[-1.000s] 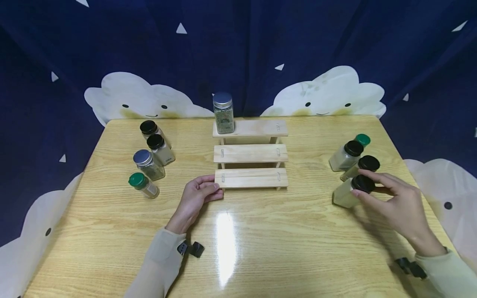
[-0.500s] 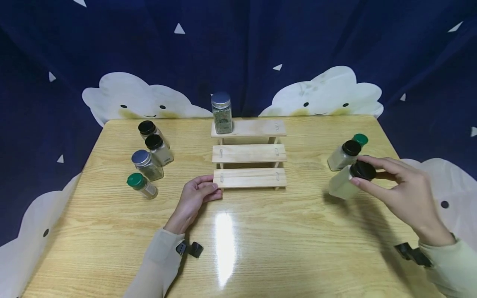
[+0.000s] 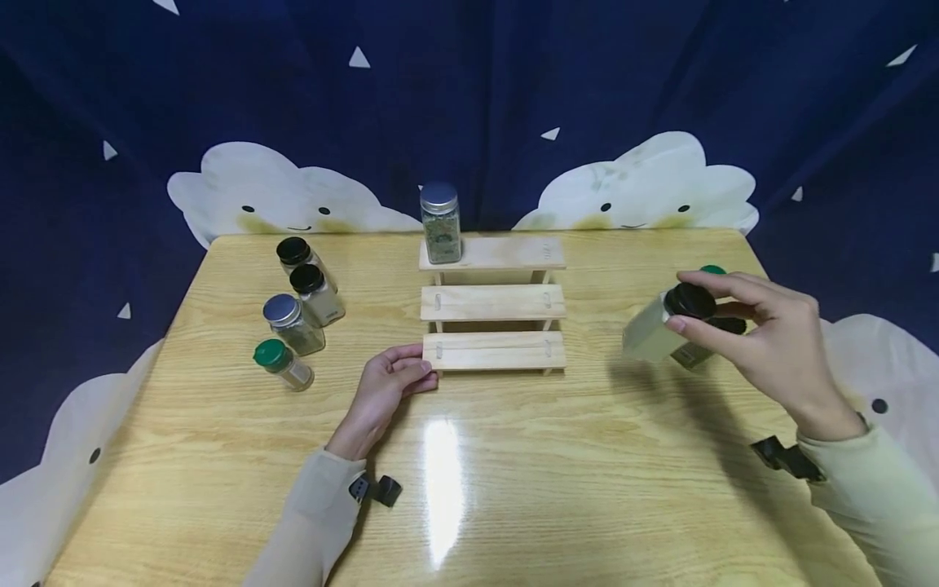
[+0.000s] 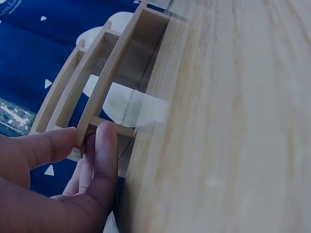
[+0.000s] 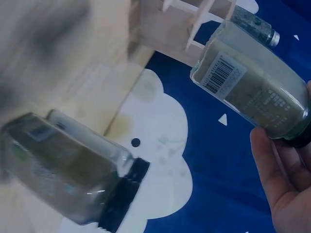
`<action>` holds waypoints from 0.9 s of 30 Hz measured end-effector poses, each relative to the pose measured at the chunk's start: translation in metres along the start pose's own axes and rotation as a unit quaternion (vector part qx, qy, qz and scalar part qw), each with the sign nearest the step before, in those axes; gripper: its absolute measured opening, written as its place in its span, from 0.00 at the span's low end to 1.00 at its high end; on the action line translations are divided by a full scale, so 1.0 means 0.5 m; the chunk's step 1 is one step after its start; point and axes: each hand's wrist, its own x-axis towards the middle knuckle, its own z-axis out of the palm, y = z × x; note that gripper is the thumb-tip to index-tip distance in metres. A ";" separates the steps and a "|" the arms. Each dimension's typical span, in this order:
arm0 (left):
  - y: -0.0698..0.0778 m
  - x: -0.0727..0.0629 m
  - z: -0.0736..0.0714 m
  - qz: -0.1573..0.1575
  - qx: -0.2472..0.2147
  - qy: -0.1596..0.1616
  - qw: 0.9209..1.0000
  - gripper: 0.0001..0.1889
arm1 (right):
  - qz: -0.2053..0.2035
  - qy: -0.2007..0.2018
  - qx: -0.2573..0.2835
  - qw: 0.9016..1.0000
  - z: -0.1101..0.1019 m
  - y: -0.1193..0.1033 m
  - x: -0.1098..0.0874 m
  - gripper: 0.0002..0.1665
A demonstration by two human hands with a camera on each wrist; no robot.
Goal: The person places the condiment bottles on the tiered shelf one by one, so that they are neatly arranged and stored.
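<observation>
My right hand [image 3: 778,350] grips a spice jar [image 3: 645,333] by its black cap, between thumb and fingers. This jar is tilted and raised off the table; a barcode label shows on it in the right wrist view. My left hand [image 3: 381,395] pinches the left end of the lowest step of a three-step wooden rack [image 3: 493,350]. In the left wrist view the thumb and fingers lie on either side of that step's end [image 4: 82,136]. On the rack's top step, at the left, stands a silver-lidded jar of green flakes [image 3: 443,232].
Behind my right hand stand a black-capped jar [image 3: 691,355] and a green-capped jar [image 3: 711,269], both partly hidden. At the table's left are two black-capped jars [image 3: 321,302], a silver-lidded jar [image 3: 297,326] and a green-capped jar [image 3: 286,367]. A dark blue curtain [image 3: 469,98] hangs behind.
My right hand has lifted the black-capped jar off the table and carried it left and a little away from me, past the other right-hand jars. My left hand has stayed on the rack.
</observation>
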 end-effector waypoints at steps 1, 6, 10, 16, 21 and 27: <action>0.000 0.000 0.000 -0.001 0.000 0.000 1.000 0.20 | -0.002 0.003 0.006 1.000 0.001 -0.001 0.006 0.34; 0.001 0.001 0.001 -0.004 0.000 0.004 1.000 0.20 | -0.009 0.002 0.018 1.000 0.009 -0.011 0.040 0.32; 0.003 0.001 0.002 0.000 0.003 0.007 1.000 0.20 | -0.010 -0.007 0.019 1.000 0.024 -0.019 0.069 0.33; 0.002 0.002 0.003 0.000 0.005 0.007 1.000 0.20 | -0.005 -0.007 0.038 0.999 0.046 -0.035 0.105 0.30; 0.005 0.003 0.005 -0.002 0.007 0.011 1.000 0.20 | -0.008 -0.006 0.057 0.998 0.058 -0.043 0.131 0.30; 0.004 0.003 0.006 0.000 0.007 0.010 1.000 0.19 | -0.011 0.000 0.068 0.998 0.066 -0.048 0.156 0.28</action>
